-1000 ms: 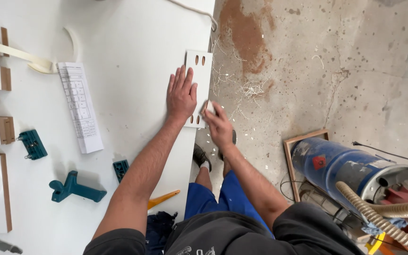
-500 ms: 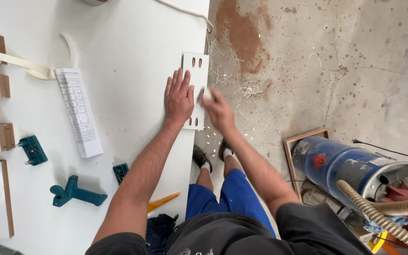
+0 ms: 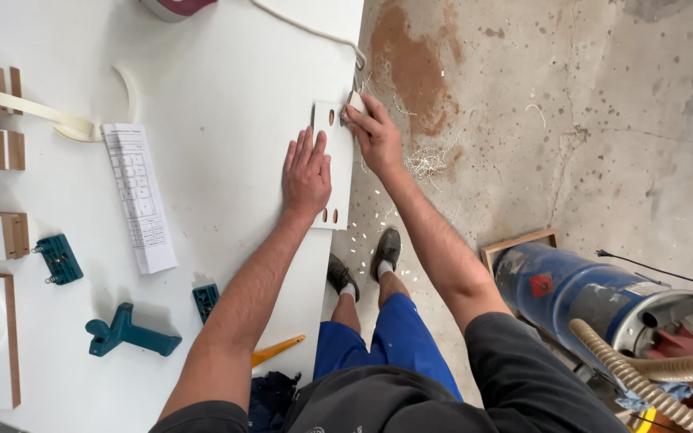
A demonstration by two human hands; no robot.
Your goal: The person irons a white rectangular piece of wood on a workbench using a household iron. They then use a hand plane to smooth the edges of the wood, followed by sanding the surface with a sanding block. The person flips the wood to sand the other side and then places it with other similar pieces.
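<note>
The left hand [image 3: 306,176] presses flat, fingers spread, on the small white panel [image 3: 338,152] at the edge of the white table [image 3: 226,72], and the right hand [image 3: 374,132] pinches a small block [image 3: 354,103] at its far corner, so the edge work seems unfinished.

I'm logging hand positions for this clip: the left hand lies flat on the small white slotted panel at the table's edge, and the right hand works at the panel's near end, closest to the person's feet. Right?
Not quite. The left hand does lie flat on the white slotted panel, but the right hand works at the panel's far end, away from the feet, as the head view shows.
</note>
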